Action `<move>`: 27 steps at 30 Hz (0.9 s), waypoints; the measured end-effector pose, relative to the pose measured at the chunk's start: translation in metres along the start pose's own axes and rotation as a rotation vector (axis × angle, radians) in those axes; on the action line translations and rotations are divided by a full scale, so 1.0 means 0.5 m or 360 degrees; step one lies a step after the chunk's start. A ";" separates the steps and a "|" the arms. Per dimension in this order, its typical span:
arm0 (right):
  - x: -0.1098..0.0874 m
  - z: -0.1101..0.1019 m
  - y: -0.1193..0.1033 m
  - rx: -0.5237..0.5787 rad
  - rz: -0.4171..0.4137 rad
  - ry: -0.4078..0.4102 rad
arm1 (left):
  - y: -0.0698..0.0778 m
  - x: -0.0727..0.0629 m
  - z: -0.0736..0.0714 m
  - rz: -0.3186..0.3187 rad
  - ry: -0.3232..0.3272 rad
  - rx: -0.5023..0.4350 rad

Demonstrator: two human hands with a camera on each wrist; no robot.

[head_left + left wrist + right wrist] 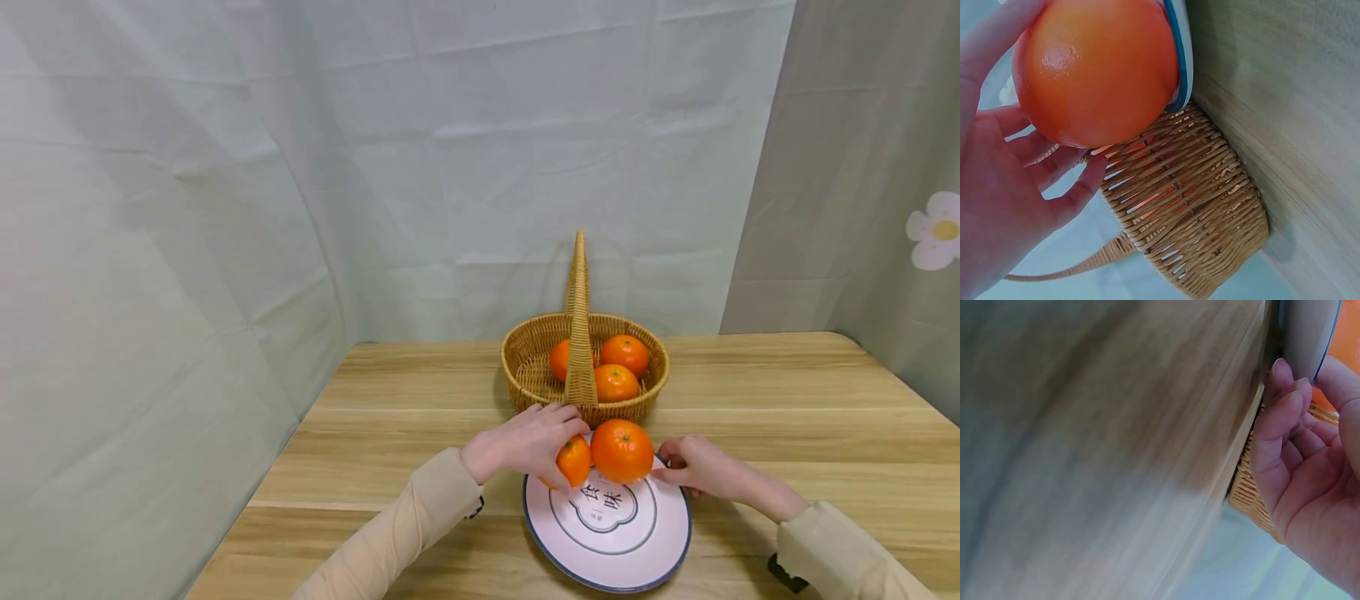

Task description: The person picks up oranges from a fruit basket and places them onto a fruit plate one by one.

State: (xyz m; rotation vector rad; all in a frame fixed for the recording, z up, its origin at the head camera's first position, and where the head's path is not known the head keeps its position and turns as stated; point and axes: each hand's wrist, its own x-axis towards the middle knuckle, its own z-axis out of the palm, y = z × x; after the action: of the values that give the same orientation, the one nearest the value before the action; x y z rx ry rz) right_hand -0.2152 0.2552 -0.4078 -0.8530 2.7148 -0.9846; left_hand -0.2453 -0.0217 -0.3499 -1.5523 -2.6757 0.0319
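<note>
My left hand (531,443) reaches over a white plate (622,571) with a blue rim and grips an orange (574,460) at the plate's far left. In the left wrist view, the thumb and fingers curl round this orange (1094,72). A second orange (622,451) sits just right of it on the plate. My right hand (701,467) pinches the plate's right rim. The right wrist view has its thumb over the plate edge (1311,337) and bent fingers beneath it.
Just behind the plate stands a wicker basket (525,379) with a tall arched handle (578,317). Inside it lie three oranges (625,355). All of this is on a wood-grain table (420,375), with pale cloth (465,167) hanging behind.
</note>
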 end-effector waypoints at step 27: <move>-0.002 -0.002 -0.009 0.0025 0.0012 -0.0002 | -0.016 -0.013 -0.026 0.0052 0.0103 -0.0098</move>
State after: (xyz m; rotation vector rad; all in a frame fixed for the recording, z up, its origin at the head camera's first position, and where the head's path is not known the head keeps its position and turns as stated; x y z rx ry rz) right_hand -0.2126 0.2535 -0.4046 -0.8395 2.7034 -1.0024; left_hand -0.2484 -0.0316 -0.3370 -1.5852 -2.6259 -0.0988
